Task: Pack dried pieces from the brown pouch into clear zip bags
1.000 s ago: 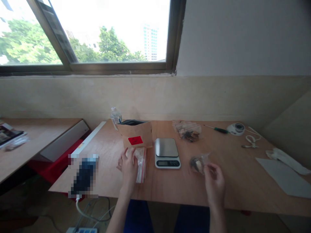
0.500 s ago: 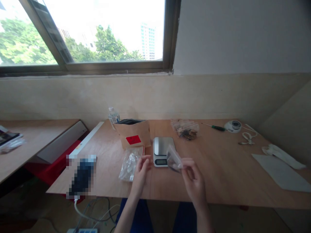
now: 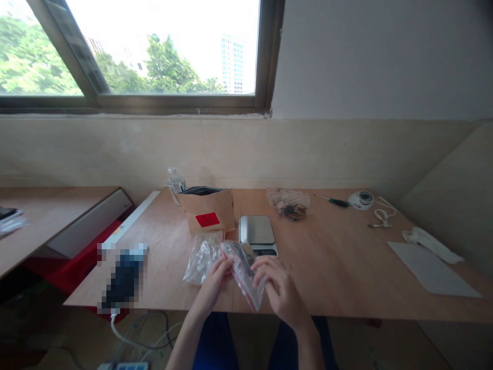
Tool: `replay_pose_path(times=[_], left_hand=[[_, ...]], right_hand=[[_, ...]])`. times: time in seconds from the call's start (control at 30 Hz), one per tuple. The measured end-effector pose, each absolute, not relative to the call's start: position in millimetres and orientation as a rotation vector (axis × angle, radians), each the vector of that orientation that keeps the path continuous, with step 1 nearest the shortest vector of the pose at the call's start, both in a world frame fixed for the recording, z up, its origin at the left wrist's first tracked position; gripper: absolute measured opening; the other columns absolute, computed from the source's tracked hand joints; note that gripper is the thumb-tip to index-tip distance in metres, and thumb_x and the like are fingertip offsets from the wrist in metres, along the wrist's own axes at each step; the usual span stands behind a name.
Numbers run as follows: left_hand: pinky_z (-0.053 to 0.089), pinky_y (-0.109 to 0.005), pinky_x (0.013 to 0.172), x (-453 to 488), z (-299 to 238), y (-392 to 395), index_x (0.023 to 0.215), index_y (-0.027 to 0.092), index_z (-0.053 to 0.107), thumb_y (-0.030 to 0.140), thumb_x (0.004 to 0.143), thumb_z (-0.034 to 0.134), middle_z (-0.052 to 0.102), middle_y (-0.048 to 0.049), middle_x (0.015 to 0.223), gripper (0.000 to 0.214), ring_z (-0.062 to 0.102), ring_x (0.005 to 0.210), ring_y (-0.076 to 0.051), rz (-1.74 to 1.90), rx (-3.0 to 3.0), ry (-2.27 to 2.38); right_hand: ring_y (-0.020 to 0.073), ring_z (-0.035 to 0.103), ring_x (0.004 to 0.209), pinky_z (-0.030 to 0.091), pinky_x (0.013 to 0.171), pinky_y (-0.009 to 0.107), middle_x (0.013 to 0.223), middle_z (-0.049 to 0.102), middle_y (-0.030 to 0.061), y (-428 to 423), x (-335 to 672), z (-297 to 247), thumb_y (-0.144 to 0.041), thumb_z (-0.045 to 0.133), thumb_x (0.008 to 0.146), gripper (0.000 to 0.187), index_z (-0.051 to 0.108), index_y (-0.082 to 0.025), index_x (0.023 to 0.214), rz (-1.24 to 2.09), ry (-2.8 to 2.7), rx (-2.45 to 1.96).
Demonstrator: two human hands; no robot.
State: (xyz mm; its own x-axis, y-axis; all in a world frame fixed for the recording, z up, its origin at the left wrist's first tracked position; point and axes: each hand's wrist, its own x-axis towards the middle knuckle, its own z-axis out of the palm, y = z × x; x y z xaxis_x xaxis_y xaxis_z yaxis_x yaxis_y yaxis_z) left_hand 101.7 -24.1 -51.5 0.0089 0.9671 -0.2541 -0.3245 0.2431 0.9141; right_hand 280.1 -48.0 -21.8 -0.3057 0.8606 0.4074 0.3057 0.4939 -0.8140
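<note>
Zip bag: A small clear plastic bag (image 3: 241, 268) with a red line along its seal shows dark, curved matter and a brownish piece through its glossy, creased film; just what the contents are is too blurred to tell.
Where it is: Between the two hands, raised at the near side of a white scale (image 3: 256, 229) with a metal plate, covering part of the scale's front in this view.
Left hand: The left hand (image 3: 216, 275) reaches forward from the near edge of the table (image 3: 327, 277), wrist angled inward, thumb and forefinger pinched together on the far-left end of the seal.
Right hand: The right hand (image 3: 283, 288) comes in from the other side, bent at the wrist, knuckles up and fingers curled toward the bag's right side; whether they are clamped on the film or merely resting against it cannot be told.
Seal line: The red-edged strip, the long axis, slants from far left to near right, with the sealing edge toward the wearer and the dark contents toward the scale.
Beside the left hand: A larger clear bag (image 3: 200, 261) lies crumpled in front of an upright brown paper pouch (image 3: 227, 205) with a red label (image 3: 207, 220).
Beyond the scale: Another clear bag (image 3: 288, 204) holds brownish pieces, near a green-handled screwdriver (image 3: 338, 202).
</note>
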Motion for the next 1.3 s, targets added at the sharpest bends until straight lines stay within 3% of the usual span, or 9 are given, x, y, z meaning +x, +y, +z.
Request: replay_pose_path(times=[0.13, 0.23, 0.5, 1.3], left_hand=[[0.047, -0.025, 0.070, 101, -39, -27, 0.074, 0.015, 0.067, 0.044, 0.070, 0.067, 0.068, -0.0047, 0.075, 0.029, 0.062, 0.076, -0.018, 1.223, 1.073, 1.147], [0.047, -0.026, 0.070, 104, -37, -28, 0.075, 0.015, 0.068, 0.042, 0.072, 0.066, 0.069, -0.0054, 0.075, 0.027, 0.063, 0.075, -0.019, 1.254, 1.212, 1.166], [0.046, -0.023, 0.061, 109, -43, -31, 0.064, 0.016, 0.059, 0.034, 0.075, 0.065, 0.063, -0.0006, 0.064, 0.022, 0.059, 0.064, -0.014, 1.365, 1.273, 1.192], [0.042, -0.024, 0.064, 99, -45, -34, 0.072, 0.015, 0.062, 0.033, 0.080, 0.061, 0.061, -0.0022, 0.069, 0.019, 0.056, 0.068, -0.015, 1.232, 1.334, 1.112]], right_hand=[[0.0187, 0.054, 0.101, 0.041, 0.091, 0.033, 0.099, 0.059, 0.0052, -47, 279, -20, -0.009, 0.033, 0.086, 0.027, 0.057, -0.021, 0.088, 0.822, -1.780, -1.022], [0.0191, 0.054, 0.101, 0.042, 0.091, 0.033, 0.102, 0.058, 0.0056, -45, 268, -22, -0.020, 0.047, 0.087, 0.012, 0.055, -0.021, 0.096, 0.730, -1.708, -1.097], [0.0155, 0.064, 0.080, 0.051, 0.073, 0.023, 0.084, 0.067, 0.0027, -39, 249, -34, -0.030, 0.057, 0.085, 0.011, 0.060, -0.020, 0.085, 0.797, -1.611, -1.109], [0.0198, 0.069, 0.080, 0.054, 0.072, 0.025, 0.084, 0.073, 0.0058, -42, 248, -34, -0.039, 0.057, 0.084, 0.025, 0.070, -0.018, 0.084, 1.040, -1.474, -1.137]])
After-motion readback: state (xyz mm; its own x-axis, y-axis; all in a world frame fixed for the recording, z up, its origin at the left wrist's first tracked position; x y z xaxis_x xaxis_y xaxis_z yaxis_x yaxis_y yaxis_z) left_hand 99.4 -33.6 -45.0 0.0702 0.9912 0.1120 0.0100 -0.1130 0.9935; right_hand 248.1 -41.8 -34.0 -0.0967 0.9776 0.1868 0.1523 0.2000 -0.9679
